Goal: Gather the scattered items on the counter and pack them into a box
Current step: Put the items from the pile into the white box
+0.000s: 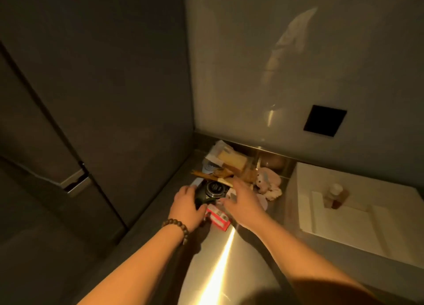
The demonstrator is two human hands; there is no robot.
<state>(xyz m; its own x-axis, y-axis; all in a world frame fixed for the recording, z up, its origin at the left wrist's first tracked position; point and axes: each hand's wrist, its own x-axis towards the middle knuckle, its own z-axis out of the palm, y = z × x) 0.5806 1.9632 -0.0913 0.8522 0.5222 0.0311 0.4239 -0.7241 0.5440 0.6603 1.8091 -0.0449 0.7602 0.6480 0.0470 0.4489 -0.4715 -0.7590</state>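
Note:
A pile of small items lies in the counter's back left corner. My left hand (187, 207), with a bead bracelet on the wrist, grips a dark object with a round black tin (214, 188) on it. Just below it lies a red and white small box (218, 218). My right hand (243, 201) hovers over the pile with its fingers spread and nothing in them. Behind them lie a yellowish packet (231, 160), brown sticks (206, 174) and a pale plush toy (269, 183). A white box (344, 213) stands open at the right, with a small bottle (336, 195) inside.
The steel counter (220, 265) runs toward me with a bright glare stripe. A dark cabinet wall (114, 98) closes the left side. The back wall (275, 75) carries a black square plate (324, 120).

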